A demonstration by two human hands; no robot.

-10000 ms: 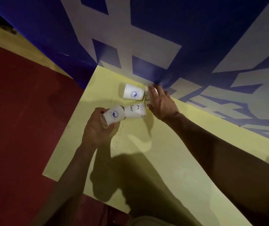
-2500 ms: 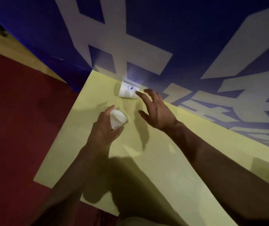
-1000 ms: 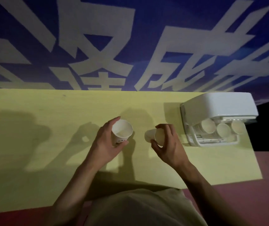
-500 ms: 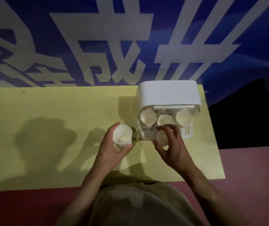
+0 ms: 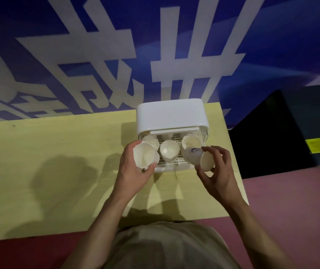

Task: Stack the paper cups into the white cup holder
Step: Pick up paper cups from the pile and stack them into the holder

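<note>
Paper cups: two in hand, three seated in holder. L-hand cup (image 5: 144, 154) and R-hand cup (image 5: 198, 158) both hover at holder's front edge.
Cup holder (image 5: 171, 117): white box w/ rounded lid, open front faces the person; sits at far right end of yellow table (image 5: 48, 162), back near blue wall (image 5: 97, 45). Open side toward person prob. so cups can go in from the front w/o lifting the lid.
Seated cups: left (image 5: 152, 141), mid (image 5: 169, 151), right (image 5: 191, 141), mouths tilted toward camera, in a row on slatted white rack (image 5: 171, 163). Tilt suggests each is the top of a leaning stack, can't confirm depth.
L hand (image 5: 134, 171): fingers and thumb wrapped round cup wall, mouth facing camera, cup overlapping left seated cup. Held in line w/ left slot, likely to nest base-first into that cup.
R hand (image 5: 216, 177): fingertip pinch on cup near rim, cup lying sideways, base pointing at right seated cup, printed blue logo up. Light grip near rim prob. keeps base free to slide in.
Stage: est. last two cups, neither nested yet.
Risk: thin paper walls, squeeze could oval the rim and jam nesting.
Foreground: person's beige top (image 5: 170, 247) at frame bottom; red floor (image 5: 291, 200) beyond table.
</note>
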